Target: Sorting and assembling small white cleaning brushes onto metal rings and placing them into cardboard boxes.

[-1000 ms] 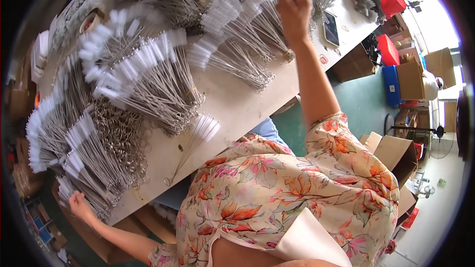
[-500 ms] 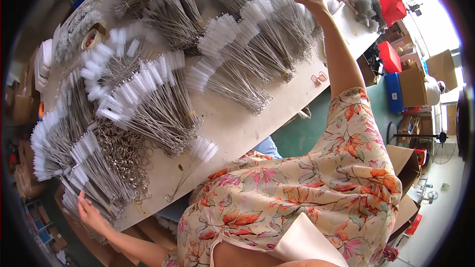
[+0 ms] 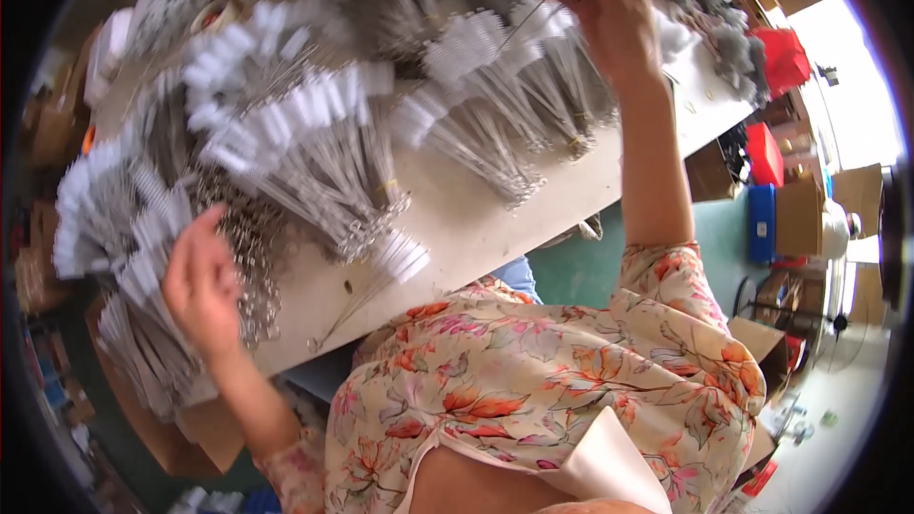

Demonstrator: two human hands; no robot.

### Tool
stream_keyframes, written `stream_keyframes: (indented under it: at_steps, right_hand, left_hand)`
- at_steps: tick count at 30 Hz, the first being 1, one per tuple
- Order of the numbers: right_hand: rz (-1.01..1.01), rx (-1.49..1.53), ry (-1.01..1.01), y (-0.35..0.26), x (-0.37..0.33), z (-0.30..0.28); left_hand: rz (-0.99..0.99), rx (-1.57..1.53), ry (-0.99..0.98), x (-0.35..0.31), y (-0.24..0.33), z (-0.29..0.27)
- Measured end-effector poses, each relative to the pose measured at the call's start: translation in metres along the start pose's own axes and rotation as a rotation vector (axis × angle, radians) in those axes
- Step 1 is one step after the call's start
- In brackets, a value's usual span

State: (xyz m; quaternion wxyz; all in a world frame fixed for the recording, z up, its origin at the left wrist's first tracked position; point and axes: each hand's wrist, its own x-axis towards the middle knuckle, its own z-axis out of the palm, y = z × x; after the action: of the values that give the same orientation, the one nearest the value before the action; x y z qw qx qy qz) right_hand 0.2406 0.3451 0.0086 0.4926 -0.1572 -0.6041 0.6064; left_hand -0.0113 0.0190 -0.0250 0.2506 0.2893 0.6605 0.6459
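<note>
My right hand [image 3: 609,14] is raised over the far side of the table, its fingers closed on a thin wire stem [image 3: 533,21] that slants down to the left. The stem looks like part of a tube brush; its end is lost among the brushes behind. My left hand [image 3: 202,281] hovers, slightly blurred, beside a heap of metal rings [image 3: 255,281]. Its fingers are loosely bent and apart, with nothing visible in them. White-bristled tube brushes [image 3: 157,228] lie beneath and around it. Another small bunch of brushes [image 3: 381,271] rests near the front edge.
Bundles of tube brushes [image 3: 314,143] cover much of the pale table [image 3: 581,186]. A roll of tape [image 3: 214,11] sits at the far left. An open cardboard box [image 3: 162,433] stands under the left edge. Red bins [image 3: 764,154] and a blue crate [image 3: 762,224] stand at the right.
My left hand has moved from the near left edge up toward the rings. My right hand has come higher and turned, a wire stem now showing at its fingers. The view has shifted slightly.
</note>
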Motion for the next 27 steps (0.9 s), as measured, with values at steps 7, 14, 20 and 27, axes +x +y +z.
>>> stream_keyframes:
  at_steps: [7, 14, 20, 27]
  right_hand:
    - [0.486, 0.266, -0.431, 0.034, -0.085, 0.171]
    - [0.242, 0.016, -0.309, 0.066, -0.102, 0.152]
    - [0.95, 0.885, 0.043, 0.066, -0.126, 0.187]
    - [0.623, -0.028, -0.648, 0.05, -0.111, 0.17]
  left_hand:
    - [0.434, 0.134, -0.165, 0.025, -0.014, 0.093]
    - [0.969, 0.308, 0.018, 0.006, -0.016, 0.052]
    - [1.003, 0.478, -0.066, -0.014, -0.055, 0.063]
    - [0.843, 0.229, -0.107, 0.009, -0.001, 0.0]
